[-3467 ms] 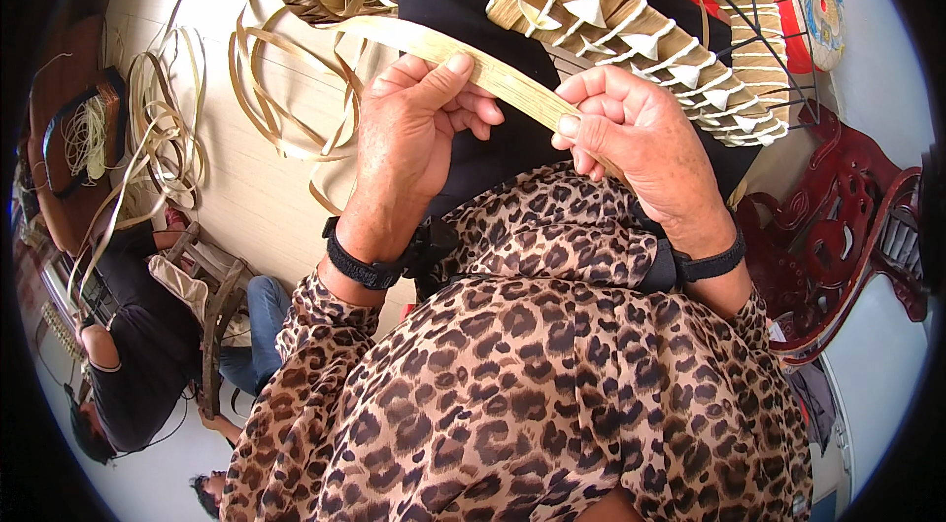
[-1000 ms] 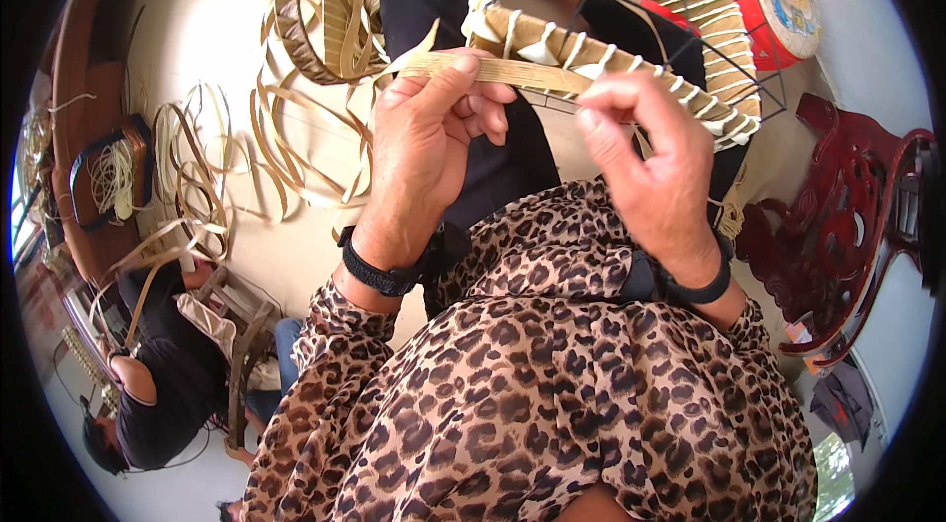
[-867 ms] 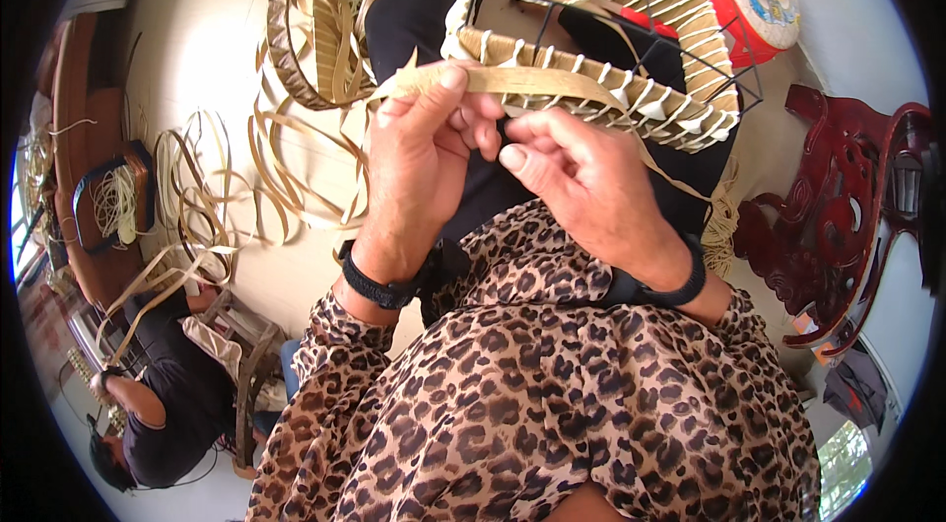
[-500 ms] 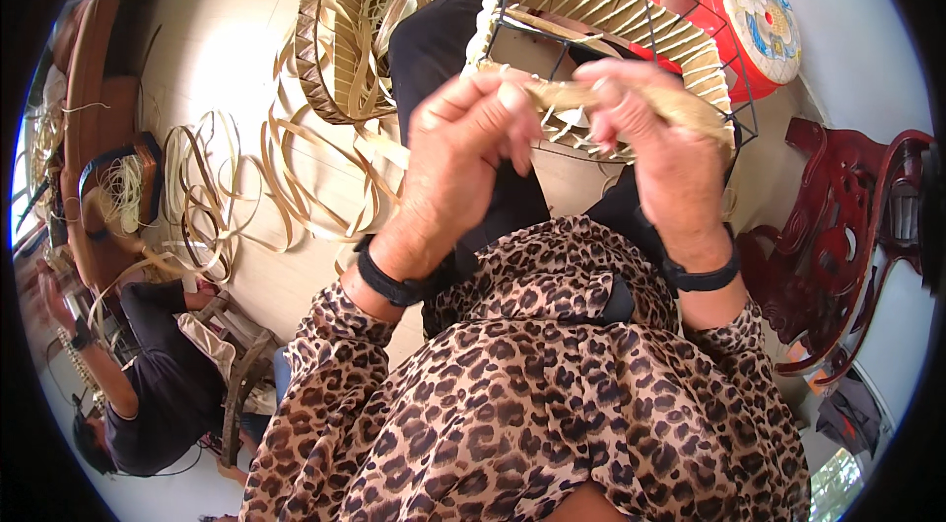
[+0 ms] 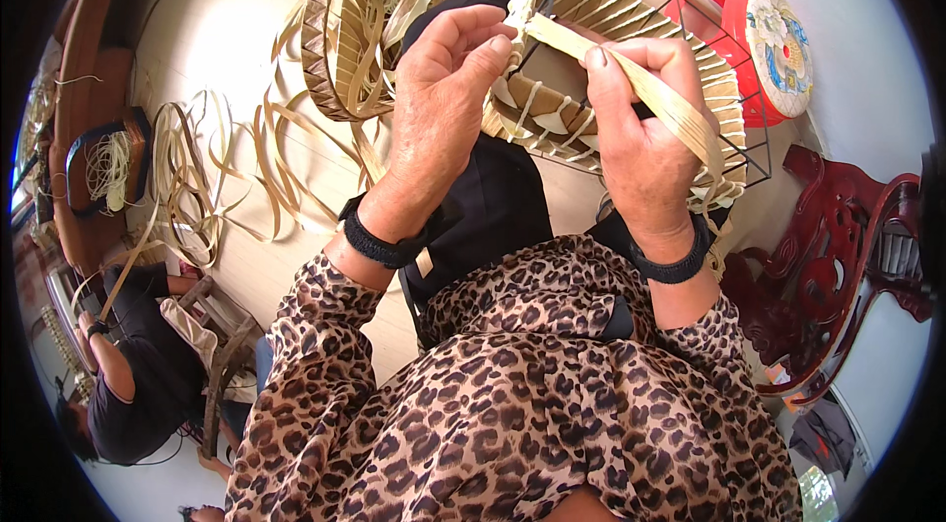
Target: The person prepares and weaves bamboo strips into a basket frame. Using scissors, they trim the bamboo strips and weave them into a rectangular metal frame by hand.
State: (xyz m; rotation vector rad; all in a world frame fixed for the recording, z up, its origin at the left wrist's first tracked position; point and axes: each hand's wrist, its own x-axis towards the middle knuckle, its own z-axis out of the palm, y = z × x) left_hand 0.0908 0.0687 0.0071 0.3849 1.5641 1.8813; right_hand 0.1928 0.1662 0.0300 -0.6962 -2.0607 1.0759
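A flat, pale tan strip (image 5: 562,37) is pinched between the thumb and fingers of my right hand (image 5: 645,118). One end reaches up-left to the white-wrapped rim of a wire-frame basket (image 5: 709,64); the rest bends over my right hand and hangs down its right side. My left hand (image 5: 443,78) is at that rim corner, its fingers curled and the thumb near the fingertips; what they grip, if anything, is hidden. The basket has a dark wire frame, with tan strips and pale cord wound along its sides. It rests tilted by my knees.
A finished-looking brown basket (image 5: 320,59) with coiled strips inside stands to the left. Loose long strips (image 5: 192,187) spread across the floor. At right are a red stool (image 5: 734,24) and carved dark-red wooden furniture (image 5: 818,266). Another person (image 5: 148,374) works at lower left.
My hands have moved apart from the strip's twisted middle. The strip now lies flat and stretched from the rim to my right hand. My left hand has shifted up to the basket corner.
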